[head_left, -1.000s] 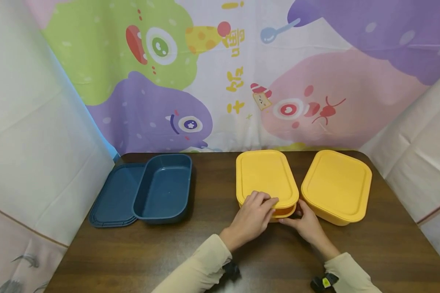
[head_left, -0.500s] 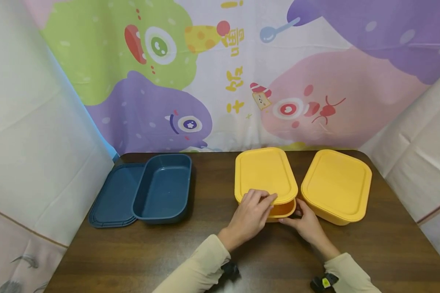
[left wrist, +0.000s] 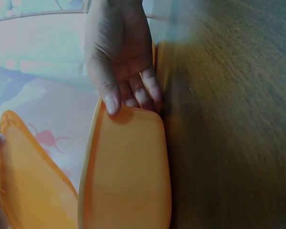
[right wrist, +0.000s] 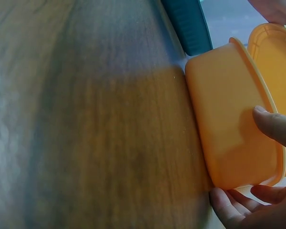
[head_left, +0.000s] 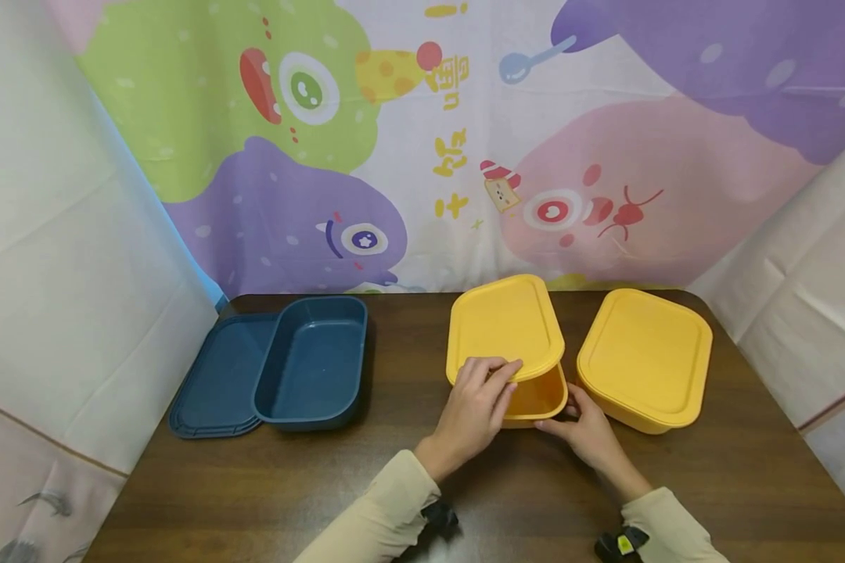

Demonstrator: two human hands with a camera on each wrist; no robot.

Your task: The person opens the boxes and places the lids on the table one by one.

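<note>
Cartoon-monster fabric (head_left: 422, 141) backs a dark wooden table (head_left: 324, 485), where a navy box (head_left: 313, 361) sits partly on its navy lid (head_left: 214, 375) at the left and a closed yellow box (head_left: 644, 356) stands at the right. Between them, near the table's front-centre, an open yellow container (head_left: 538, 399) rests on the wood, its yellow lid (head_left: 503, 324) tilted up at the near edge. The left hand (head_left: 473, 410) pinches that lid's near rim, while the right hand (head_left: 587, 428) grips the container's near right corner.
</note>
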